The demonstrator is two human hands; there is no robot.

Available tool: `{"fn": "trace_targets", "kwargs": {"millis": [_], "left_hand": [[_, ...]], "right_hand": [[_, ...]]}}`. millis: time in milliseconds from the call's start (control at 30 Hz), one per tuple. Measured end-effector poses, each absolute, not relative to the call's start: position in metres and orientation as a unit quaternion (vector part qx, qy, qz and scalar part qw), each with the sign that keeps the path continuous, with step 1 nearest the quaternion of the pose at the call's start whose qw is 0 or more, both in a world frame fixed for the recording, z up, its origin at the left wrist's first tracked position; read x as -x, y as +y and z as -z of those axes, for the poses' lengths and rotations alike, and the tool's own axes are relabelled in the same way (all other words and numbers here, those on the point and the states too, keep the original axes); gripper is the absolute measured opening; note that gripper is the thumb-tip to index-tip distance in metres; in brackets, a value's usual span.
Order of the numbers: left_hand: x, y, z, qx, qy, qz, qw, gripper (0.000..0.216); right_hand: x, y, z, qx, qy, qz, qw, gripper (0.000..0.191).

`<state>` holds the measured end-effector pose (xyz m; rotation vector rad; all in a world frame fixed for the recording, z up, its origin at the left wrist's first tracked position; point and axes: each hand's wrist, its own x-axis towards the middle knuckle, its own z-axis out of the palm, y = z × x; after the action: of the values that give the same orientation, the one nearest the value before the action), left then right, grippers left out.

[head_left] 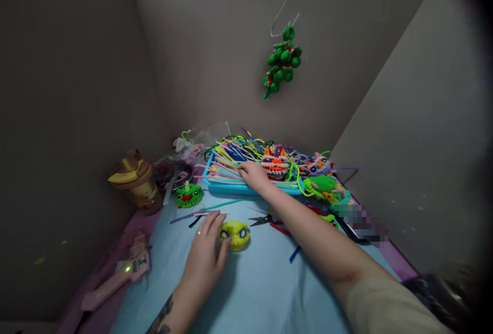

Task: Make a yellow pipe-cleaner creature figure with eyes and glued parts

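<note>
My left hand (206,252) lies on the blue mat with its fingers stretched out, touching a small yellow pipe-cleaner figure (235,234) with blue eyes. My right hand (253,175) reaches forward onto a blue tray (227,187) heaped with coloured pipe cleaners (231,162), its fingers curled down into the strands; what they grip is hidden. An orange and white pipe-cleaner figure (275,162) sits just right of that hand.
Scissors (265,218) lie between my arms. A green frog figure (188,195) and a brown bottle (134,180) stand at the left, a pink glue gun (115,277) at the near left. More figures (323,185) crowd the right. A green figure (283,62) hangs on the back wall.
</note>
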<state>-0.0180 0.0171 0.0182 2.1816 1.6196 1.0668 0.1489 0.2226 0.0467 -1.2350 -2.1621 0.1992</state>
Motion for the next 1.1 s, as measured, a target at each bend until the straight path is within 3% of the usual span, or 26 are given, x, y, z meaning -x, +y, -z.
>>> {"fn": "trace_targets", "kwargs": {"millis": [533,800,1100], "left_hand": [[0.031,0.014,-0.030,-0.667,0.580,-0.437,0.163,0.033],[0.027,0.011,-0.039,-0.662,0.565,-0.456,0.186,0.028],[0.025,0.010,-0.046,-0.663,0.544,-0.471,0.206,0.023]], "right_hand": [[-0.104,0.264,-0.049,0.502,-0.846,-0.014,0.180,0.013],[-0.122,0.261,-0.069,0.469,-0.825,-0.071,0.308,0.012],[-0.089,0.261,-0.079,0.397,-0.839,-0.089,0.362,0.011]]}}
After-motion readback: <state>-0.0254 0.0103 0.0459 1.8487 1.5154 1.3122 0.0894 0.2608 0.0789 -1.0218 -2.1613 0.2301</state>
